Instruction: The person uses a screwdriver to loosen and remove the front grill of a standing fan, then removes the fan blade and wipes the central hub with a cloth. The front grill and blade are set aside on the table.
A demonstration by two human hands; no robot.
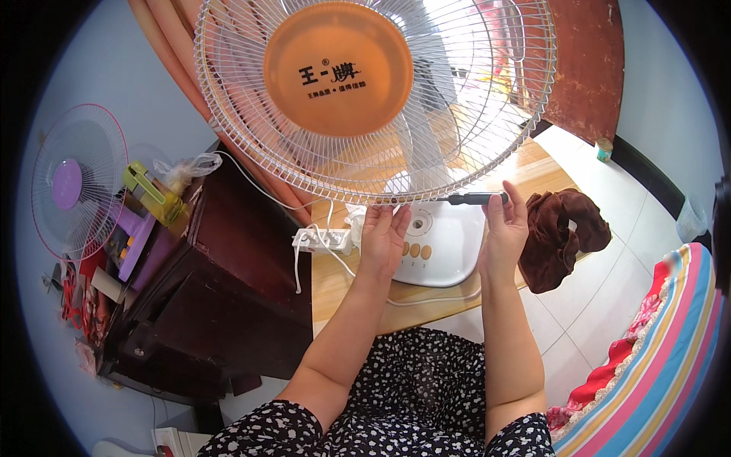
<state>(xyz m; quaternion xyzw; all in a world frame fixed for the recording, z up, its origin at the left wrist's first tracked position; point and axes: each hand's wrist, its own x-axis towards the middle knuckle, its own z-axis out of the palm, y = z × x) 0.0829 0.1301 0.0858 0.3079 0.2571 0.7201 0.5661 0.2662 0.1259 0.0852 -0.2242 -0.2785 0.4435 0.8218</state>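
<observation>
Left hand on fan guard, right hand gripping screwdriver

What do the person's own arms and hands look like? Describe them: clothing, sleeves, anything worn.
Both forearms are bare from the elbows down. The left hand and right hand wear no gloves; no rings, watch or bracelets can be seen. Short sleeves of a black garment dotted with small white flecks end at the upper arms, matching the fabric over the lap.
</observation>
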